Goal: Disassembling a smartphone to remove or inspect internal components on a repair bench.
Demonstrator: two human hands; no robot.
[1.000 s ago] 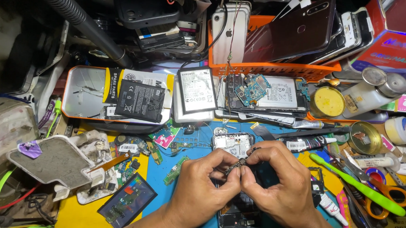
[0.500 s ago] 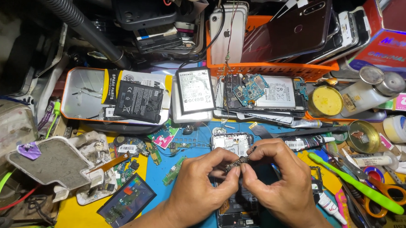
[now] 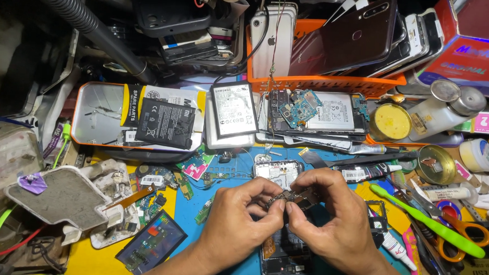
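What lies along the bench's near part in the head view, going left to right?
Purple pick → grey pad → small screen → left hand → small board pinched by both hands → right hand → green toothbrush → orange scissors.

I am looking down at a phone repair workshop: the counter [image 3: 98, 261] is crowded with loose phone batteries [image 3: 164, 122], bare circuit boards [image 3: 299, 108] and scissors [image 3: 462, 232], with an orange basket [image 3: 325, 83] of phones at the far side.
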